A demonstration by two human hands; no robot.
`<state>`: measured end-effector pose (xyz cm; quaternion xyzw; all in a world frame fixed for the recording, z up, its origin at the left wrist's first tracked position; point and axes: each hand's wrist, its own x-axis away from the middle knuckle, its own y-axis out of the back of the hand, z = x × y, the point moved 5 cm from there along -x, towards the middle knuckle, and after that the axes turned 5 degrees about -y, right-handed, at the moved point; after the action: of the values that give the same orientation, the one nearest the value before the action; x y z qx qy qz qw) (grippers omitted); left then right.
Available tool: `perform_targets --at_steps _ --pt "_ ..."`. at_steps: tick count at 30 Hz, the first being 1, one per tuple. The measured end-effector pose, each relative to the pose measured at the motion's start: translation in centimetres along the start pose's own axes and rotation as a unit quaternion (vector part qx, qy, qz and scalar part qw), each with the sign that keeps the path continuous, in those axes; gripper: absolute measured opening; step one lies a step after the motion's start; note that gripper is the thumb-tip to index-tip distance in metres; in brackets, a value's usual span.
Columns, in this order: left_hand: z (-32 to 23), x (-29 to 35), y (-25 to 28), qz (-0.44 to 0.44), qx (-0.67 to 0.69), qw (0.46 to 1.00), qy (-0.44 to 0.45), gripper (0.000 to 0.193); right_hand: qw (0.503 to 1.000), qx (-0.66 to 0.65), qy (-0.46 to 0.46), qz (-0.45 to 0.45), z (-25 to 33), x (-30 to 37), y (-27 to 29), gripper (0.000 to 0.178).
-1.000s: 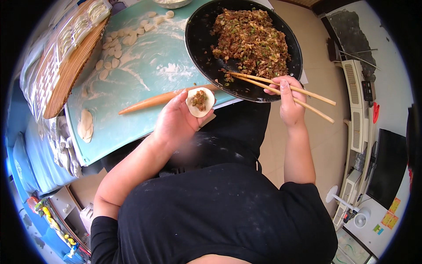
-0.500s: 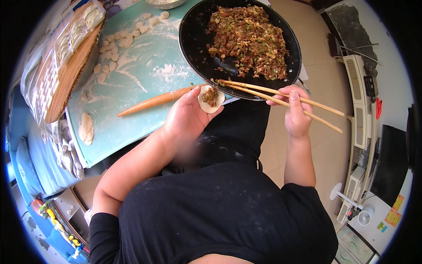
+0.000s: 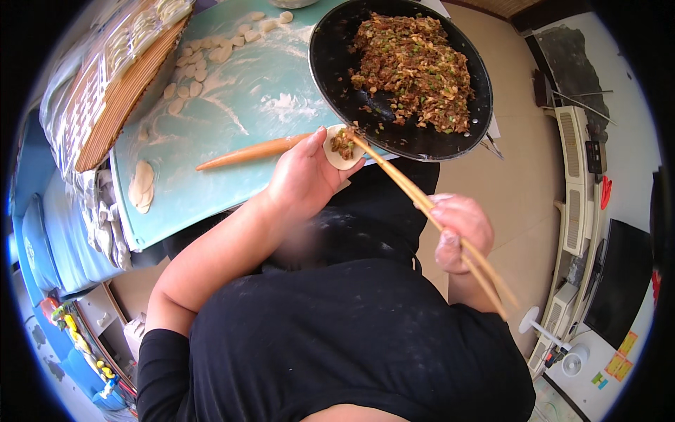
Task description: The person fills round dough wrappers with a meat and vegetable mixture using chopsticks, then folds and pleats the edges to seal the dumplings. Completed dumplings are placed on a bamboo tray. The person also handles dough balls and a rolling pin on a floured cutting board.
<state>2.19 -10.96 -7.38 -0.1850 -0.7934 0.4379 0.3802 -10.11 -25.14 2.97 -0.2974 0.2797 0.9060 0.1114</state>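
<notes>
A round dumpling wrapper (image 3: pixel 343 160) with a dab of brown filling (image 3: pixel 342 144) on it rests in my left hand (image 3: pixel 302 176), held at its edge by thumb and fingers. My right hand (image 3: pixel 464 228) grips a pair of wooden chopsticks (image 3: pixel 401 180), whose tips touch the wrapper's right side by the filling. Just beyond stands a black pan (image 3: pixel 330 63) heaped with chopped, green-flecked filling (image 3: pixel 415 70). Behind my left hand a wooden rolling pin (image 3: pixel 246 152) lies on the floured teal board.
The teal board (image 3: pixel 232 84) carries several small dough pieces (image 3: pixel 221 55) at the back and a stack of wrappers (image 3: pixel 142 186) at its left corner. A slatted tray (image 3: pixel 126 91) with finished dumplings (image 3: pixel 133 39) leans over its left edge. A fan (image 3: pixel 575 360) stands far right.
My right hand has moved down and turned, swinging the chopsticks steeper, with their tips now at the wrapper. The left hand still holds the wrapper. The whole view has shifted slightly.
</notes>
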Motion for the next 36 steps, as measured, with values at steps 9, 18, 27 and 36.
perform_targets --at_steps 9,18,27,36 --pt "-1.2 1.6 0.4 -0.011 0.028 1.0 -0.01 0.041 0.987 0.053 0.111 0.103 2.5 -1.0 -2.1 0.02" --pt "-2.8 2.8 0.6 0.005 0.002 0.998 -0.064 0.037 0.988 0.021 0.108 0.104 3.5 -2.0 -2.0 0.024" --pt "-3.6 4.5 -0.3 0.021 0.028 0.998 -0.044 0.039 0.922 -0.297 -0.213 -0.128 -0.7 -4.0 0.0 0.033" --pt "-4.4 5.9 -0.7 0.059 0.009 0.998 -0.033 0.037 0.832 -0.443 -0.305 -0.135 -3.7 -5.7 0.6 0.035"
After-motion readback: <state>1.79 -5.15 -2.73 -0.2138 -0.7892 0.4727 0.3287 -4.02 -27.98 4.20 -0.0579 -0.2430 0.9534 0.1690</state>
